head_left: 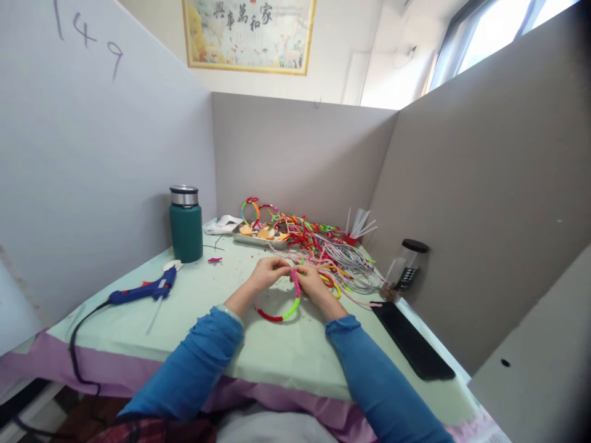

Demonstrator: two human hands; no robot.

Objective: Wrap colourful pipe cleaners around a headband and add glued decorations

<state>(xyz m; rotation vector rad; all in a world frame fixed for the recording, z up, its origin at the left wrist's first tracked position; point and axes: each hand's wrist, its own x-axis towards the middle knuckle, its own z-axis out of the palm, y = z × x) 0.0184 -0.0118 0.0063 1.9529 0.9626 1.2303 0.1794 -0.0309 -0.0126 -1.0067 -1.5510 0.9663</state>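
Between my two hands is a ring wrapped in coloured fuzzy pipe cleaner (271, 318), with red, bright green and pink stretches along its lower and right side. My left hand (270, 273) pinches at the top of the ring, fingertips close to the pink part. On the pink part's right side, my right hand (310, 280) is closed with its fingers pressed against the ring. The fingertips of both hands nearly meet. The ring's upper left stretch is hidden behind my left hand and wrist. Just right of my right hand lie red and yellow rings (333, 284).
A blue glue gun (143, 292) with a black cord lies left, near a green bottle (186, 231). Behind my hands are a metal tray (258, 240) and a heap of pipe cleaners (318, 240). A black phone-like slab (410, 341) and clear jar (409, 267) stand right.
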